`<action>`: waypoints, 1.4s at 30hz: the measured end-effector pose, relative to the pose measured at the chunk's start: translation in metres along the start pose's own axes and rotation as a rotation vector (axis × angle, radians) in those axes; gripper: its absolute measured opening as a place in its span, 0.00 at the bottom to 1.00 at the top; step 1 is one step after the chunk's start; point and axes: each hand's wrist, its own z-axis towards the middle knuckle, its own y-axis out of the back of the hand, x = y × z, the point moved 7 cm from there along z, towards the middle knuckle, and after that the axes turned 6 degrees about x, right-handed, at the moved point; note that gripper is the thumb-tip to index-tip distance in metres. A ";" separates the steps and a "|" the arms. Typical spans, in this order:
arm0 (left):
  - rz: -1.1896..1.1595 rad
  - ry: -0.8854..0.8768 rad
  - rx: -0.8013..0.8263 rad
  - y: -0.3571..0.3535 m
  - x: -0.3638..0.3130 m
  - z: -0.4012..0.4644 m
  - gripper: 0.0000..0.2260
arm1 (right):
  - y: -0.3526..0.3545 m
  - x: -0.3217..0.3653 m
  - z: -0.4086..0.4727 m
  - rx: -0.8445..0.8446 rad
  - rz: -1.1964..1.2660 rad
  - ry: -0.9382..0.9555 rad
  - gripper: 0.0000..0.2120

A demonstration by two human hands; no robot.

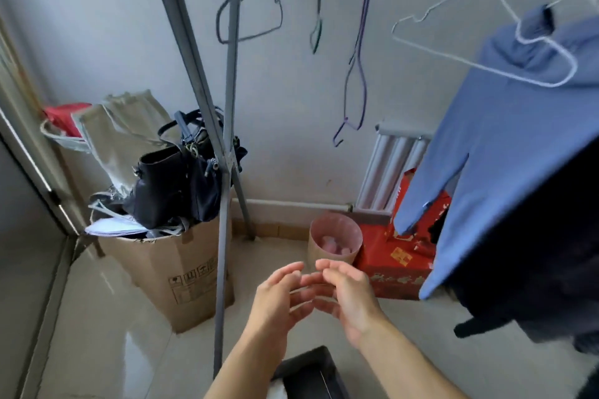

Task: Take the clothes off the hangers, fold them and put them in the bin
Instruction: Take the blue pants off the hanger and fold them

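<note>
Both hands empty, left hand [275, 298] & right hand [348, 295] fingers relaxed (box [181, 272] print unreadable), blue shirt [492, 146] on hanger [486, 42]

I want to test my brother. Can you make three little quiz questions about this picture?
1. True or false: both hands are empty.
2. What colour is the shirt still on a hanger?
3. Which is nearest the hands: A radiator, B black bin, C handbag?

Key:
1. True: left hand and right hand hold nothing.
2. Blue: the shirt hangs on a white hanger.
3. B: the bin sits just below them.
</note>
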 end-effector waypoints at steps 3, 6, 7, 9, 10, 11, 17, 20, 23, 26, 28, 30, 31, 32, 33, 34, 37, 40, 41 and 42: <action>0.023 -0.027 0.086 -0.043 -0.025 -0.022 0.09 | 0.022 0.045 -0.032 -0.033 0.019 0.081 0.11; 0.071 -0.073 0.164 -0.090 -0.046 -0.038 0.10 | 0.048 0.083 -0.057 -0.098 0.064 0.156 0.10; 0.083 -0.090 0.186 -0.106 -0.053 -0.042 0.10 | 0.058 0.093 -0.063 -0.125 0.076 0.181 0.10; 0.103 -0.114 0.236 -0.136 -0.067 -0.054 0.10 | 0.075 0.112 -0.076 -0.163 0.087 0.217 0.10; 0.112 -0.122 0.267 -0.152 -0.075 -0.061 0.10 | 0.084 0.124 -0.082 -0.175 0.091 0.237 0.10; 0.116 -0.127 0.297 -0.165 -0.080 -0.066 0.10 | 0.092 0.134 -0.088 -0.192 0.097 0.255 0.10; 0.212 -0.202 0.372 -0.242 -0.117 -0.082 0.09 | 0.161 0.211 -0.126 -0.343 0.009 0.466 0.12; 0.238 -0.236 0.387 -0.272 -0.137 -0.089 0.09 | 0.192 0.252 -0.147 -0.403 -0.002 0.544 0.12; 0.290 -0.286 0.397 -0.291 -0.153 -0.095 0.09 | 0.218 0.300 -0.161 -0.450 -0.011 0.656 0.11; 0.351 -0.337 0.393 -0.304 -0.168 -0.098 0.09 | 0.238 0.352 -0.152 -0.563 -0.155 0.750 0.12; 0.361 -0.371 0.391 -0.312 -0.177 -0.100 0.09 | 0.246 0.383 -0.135 -0.634 -0.268 0.770 0.09; 0.359 -0.402 0.392 -0.317 -0.184 -0.101 0.09 | 0.248 0.403 -0.112 -0.675 -0.412 0.696 0.09; 0.353 -0.421 0.392 -0.321 -0.188 -0.102 0.09 | 0.248 0.409 -0.102 -0.669 -0.464 0.639 0.10; 0.346 -0.438 0.391 -0.322 -0.191 -0.102 0.09 | 0.247 0.413 -0.092 -0.644 -0.495 0.590 0.12; 0.340 -0.453 0.387 -0.324 -0.194 -0.101 0.09 | 0.245 0.416 -0.083 -0.608 -0.507 0.557 0.13; 0.338 -0.467 0.381 -0.324 -0.197 -0.101 0.09 | 0.243 0.419 -0.075 -0.577 -0.521 0.534 0.13; 0.345 -0.501 0.345 -0.321 -0.203 -0.097 0.09 | 0.241 0.422 -0.052 -0.521 -0.545 0.452 0.15; 0.347 -0.509 0.299 -0.319 -0.206 -0.093 0.09 | 0.237 0.417 -0.036 -0.406 -0.397 0.410 0.08; 0.348 -0.518 0.291 -0.320 -0.207 -0.093 0.09 | 0.236 0.418 -0.035 -0.391 -0.374 0.424 0.07; 0.355 -0.533 0.282 -0.321 -0.210 -0.093 0.09 | 0.235 0.419 -0.038 -0.394 -0.380 0.455 0.06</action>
